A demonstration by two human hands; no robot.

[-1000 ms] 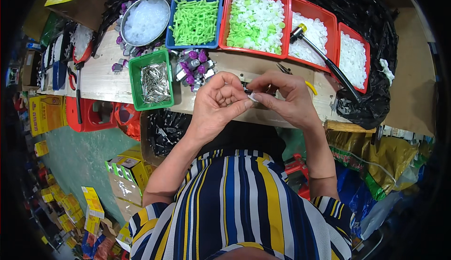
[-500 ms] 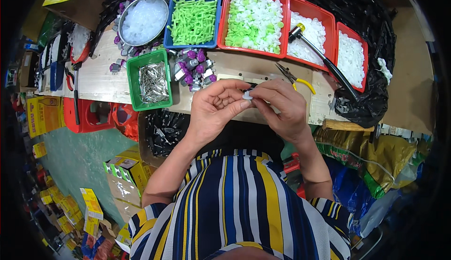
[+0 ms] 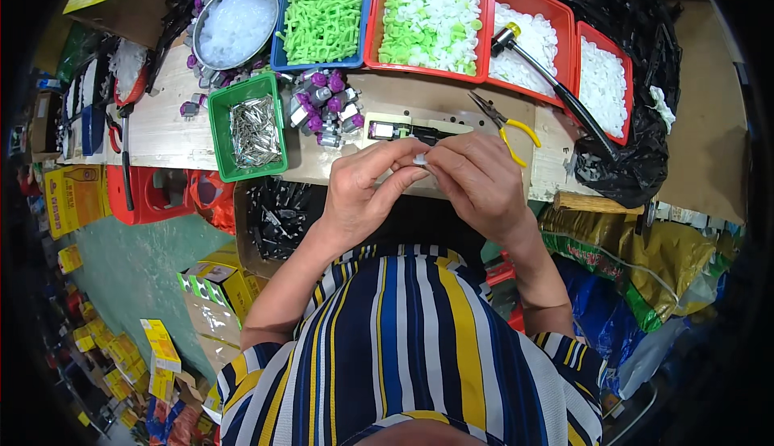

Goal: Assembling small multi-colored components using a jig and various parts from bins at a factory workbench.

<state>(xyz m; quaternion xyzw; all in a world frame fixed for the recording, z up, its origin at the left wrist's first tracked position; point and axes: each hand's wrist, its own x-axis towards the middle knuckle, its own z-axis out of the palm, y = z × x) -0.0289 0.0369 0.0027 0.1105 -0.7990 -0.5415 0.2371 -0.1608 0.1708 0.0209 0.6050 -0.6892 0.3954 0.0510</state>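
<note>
A small white plastic piece [image 3: 420,159] is pinched between the fingertips of my left hand [image 3: 359,192] and my right hand [image 3: 482,184], close above the bench's front edge. Fingers cover most of it, so its full shape is hidden. Just beyond my hands lies a cream-coloured block [image 3: 375,118] with a long black part [image 3: 431,131] set in it and a small grey motor [image 3: 381,131] at its left end. To the right of the block rest yellow-handled needle-nose pliers [image 3: 504,126], their jaws pointing away from me.
A green bin [image 3: 214,135] of metal pins stands left, beside loose purple-and-grey motors [image 3: 326,106]. Behind are a metal bowl [image 3: 198,47], a blue tray [image 3: 367,18] of green parts and red trays [image 3: 371,43] of small pieces. A hammer [image 3: 556,87] lies across the red trays.
My hands have come slightly lower in the picture, still pinching the white piece, which shows less of its disc. More of the cream block and its motor is visible; the view has shifted slightly.
</note>
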